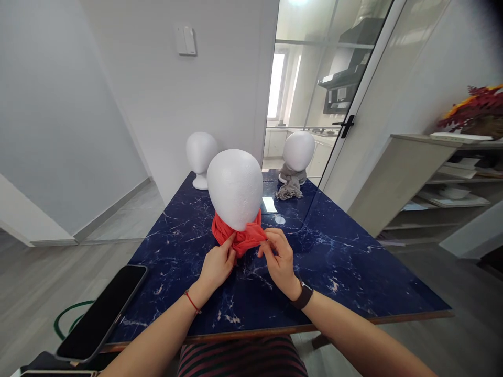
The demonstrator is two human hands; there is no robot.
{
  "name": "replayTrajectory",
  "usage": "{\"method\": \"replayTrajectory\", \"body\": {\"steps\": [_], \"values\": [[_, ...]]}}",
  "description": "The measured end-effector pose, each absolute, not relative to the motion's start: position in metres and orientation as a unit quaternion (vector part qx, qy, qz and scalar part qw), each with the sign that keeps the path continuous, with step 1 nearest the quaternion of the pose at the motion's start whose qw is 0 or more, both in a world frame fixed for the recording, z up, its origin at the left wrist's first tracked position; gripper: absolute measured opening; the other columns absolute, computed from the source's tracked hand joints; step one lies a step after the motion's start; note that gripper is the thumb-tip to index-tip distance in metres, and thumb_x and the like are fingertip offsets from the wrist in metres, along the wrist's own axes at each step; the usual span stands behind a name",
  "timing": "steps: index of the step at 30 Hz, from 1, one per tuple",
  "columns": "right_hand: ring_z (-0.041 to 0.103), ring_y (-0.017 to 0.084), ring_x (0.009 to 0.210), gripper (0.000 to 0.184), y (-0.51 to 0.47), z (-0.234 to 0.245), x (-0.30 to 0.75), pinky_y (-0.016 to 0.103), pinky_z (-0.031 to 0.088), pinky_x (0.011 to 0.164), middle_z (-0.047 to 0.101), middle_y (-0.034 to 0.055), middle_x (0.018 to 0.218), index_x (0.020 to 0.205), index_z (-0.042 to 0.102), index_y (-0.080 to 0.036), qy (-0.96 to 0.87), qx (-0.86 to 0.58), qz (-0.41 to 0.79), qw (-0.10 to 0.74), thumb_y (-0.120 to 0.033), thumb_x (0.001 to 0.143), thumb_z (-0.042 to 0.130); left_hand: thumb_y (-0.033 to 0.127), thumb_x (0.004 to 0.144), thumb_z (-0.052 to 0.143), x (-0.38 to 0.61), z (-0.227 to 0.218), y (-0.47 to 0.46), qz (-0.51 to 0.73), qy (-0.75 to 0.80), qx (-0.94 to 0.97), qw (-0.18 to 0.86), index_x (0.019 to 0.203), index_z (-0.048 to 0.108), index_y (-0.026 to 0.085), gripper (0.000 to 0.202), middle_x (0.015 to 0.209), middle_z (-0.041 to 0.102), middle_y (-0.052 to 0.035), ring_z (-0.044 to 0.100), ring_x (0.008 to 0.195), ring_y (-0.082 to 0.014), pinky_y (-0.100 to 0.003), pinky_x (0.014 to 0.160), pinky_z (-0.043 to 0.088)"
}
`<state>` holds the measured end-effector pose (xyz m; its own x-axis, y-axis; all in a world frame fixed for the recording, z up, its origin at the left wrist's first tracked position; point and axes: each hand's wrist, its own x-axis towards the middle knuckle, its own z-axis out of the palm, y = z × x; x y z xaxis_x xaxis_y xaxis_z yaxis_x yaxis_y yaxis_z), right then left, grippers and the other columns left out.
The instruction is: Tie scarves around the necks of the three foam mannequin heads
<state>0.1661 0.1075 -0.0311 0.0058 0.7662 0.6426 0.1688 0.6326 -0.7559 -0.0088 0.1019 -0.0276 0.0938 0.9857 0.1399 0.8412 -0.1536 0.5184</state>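
Observation:
A white foam mannequin head [234,186] stands upright near the middle of the table, with a red scarf [248,238] wrapped around its neck. My left hand [217,264] is closed on the scarf's front, its fingers pressed into the folds below the chin. On the other side, my right hand [280,256] pinches a loose part of the scarf and holds it out to the right. The mannequin's neck and base are hidden by the cloth and my hands.
The blue marbled table [322,262] bears a bare foam head [201,152] at back left. At back right stands another foam head [298,151] wearing a grey scarf [291,186]. A phone [104,311] is at the left edge. Shelves [428,183] stand to the right.

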Motion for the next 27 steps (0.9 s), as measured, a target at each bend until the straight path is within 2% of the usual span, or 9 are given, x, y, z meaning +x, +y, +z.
{"method": "replayTrajectory", "body": {"steps": [3,5,8,12,14,18,22,25,27], "values": [[0.06,0.01,0.056,0.016,0.112,-0.033,0.162,0.024,0.05,0.053,0.06,0.0013,0.081,0.101,0.044,-0.022,-0.634,-0.343,0.356,0.595,-0.036,0.093,0.04,0.025,0.089,0.031,-0.009,-0.026,0.1,0.252,0.63,0.719,0.149,0.135,0.044,0.017,0.048,0.073,0.07,-0.0062,0.065,0.069,-0.0199,-0.029,0.068,0.044],[0.063,0.013,0.06,0.017,0.118,-0.031,0.159,0.026,0.052,0.056,0.062,0.0003,0.076,0.099,0.041,-0.023,-0.617,-0.345,0.392,0.589,-0.039,0.093,0.039,0.029,0.091,0.03,-0.01,-0.024,0.099,0.3,0.626,0.703,0.156,0.13,0.049,0.019,0.045,0.078,0.071,-0.0068,0.065,0.07,-0.019,-0.028,0.07,0.045],[0.065,0.014,0.066,0.019,0.131,-0.027,0.158,0.029,0.053,0.062,0.064,0.0008,0.079,0.098,0.039,-0.024,-0.542,-0.342,0.446,0.625,-0.041,0.091,0.042,0.036,0.092,0.032,-0.012,-0.023,0.097,0.406,0.619,0.654,0.156,0.122,0.054,0.019,0.041,0.088,0.071,-0.0064,0.064,0.07,-0.0165,-0.025,0.068,0.044],[0.068,0.015,0.073,0.026,0.154,-0.027,0.164,0.031,0.053,0.072,0.067,0.0005,0.078,0.091,0.037,-0.023,-0.431,-0.315,0.542,0.648,-0.044,0.086,0.05,0.034,0.09,0.035,-0.017,-0.027,0.102,0.458,0.656,0.58,0.158,0.111,0.05,0.018,0.031,0.056,0.06,0.0024,0.054,0.048,-0.014,-0.022,0.051,0.036],[0.068,0.015,0.076,0.03,0.163,-0.028,0.17,0.033,0.053,0.077,0.067,0.0003,0.077,0.089,0.037,-0.023,-0.396,-0.313,0.562,0.656,-0.046,0.082,0.055,0.03,0.087,0.038,-0.021,-0.032,0.106,0.458,0.678,0.551,0.163,0.107,0.047,0.019,0.025,0.05,0.054,0.0055,0.051,0.044,-0.0138,-0.021,0.047,0.031],[0.068,0.016,0.083,0.034,0.172,-0.024,0.181,0.035,0.051,0.084,0.067,0.0007,0.082,0.087,0.038,-0.023,-0.356,-0.308,0.549,0.691,-0.045,0.077,0.061,0.027,0.081,0.042,-0.028,-0.038,0.113,0.447,0.706,0.515,0.189,0.097,0.045,0.021,0.017,0.046,0.049,0.0074,0.049,0.043,-0.0142,-0.021,0.045,0.028],[0.067,0.015,0.083,0.026,0.164,-0.018,0.184,0.036,0.05,0.085,0.066,0.0025,0.09,0.091,0.038,-0.023,-0.397,-0.309,0.511,0.697,-0.045,0.085,0.051,0.027,0.081,0.041,-0.026,-0.035,0.111,0.433,0.692,0.543,0.197,0.088,0.045,0.022,0.01,0.044,0.046,0.0085,0.045,0.04,-0.0128,-0.021,0.044,0.026],[0.065,0.015,0.081,0.018,0.144,-0.018,0.18,0.035,0.051,0.081,0.064,0.0046,0.092,0.096,0.039,-0.024,-0.488,-0.336,0.417,0.689,-0.041,0.092,0.04,0.031,0.083,0.039,-0.019,-0.029,0.104,0.43,0.648,0.595,0.205,0.086,0.045,0.022,0.011,0.045,0.048,0.008,0.045,0.04,-0.0117,-0.021,0.045,0.027],[0.062,0.016,0.081,0.014,0.128,-0.023,0.175,0.034,0.05,0.079,0.063,0.0065,0.092,0.099,0.042,-0.023,-0.593,-0.348,0.325,0.649,-0.035,0.094,0.036,0.033,0.084,0.039,-0.015,-0.026,0.1,0.425,0.615,0.63,0.212,0.083,0.046,0.022,0.013,0.046,0.05,0.0071,0.045,0.041,-0.0111,-0.021,0.047,0.03]]}}
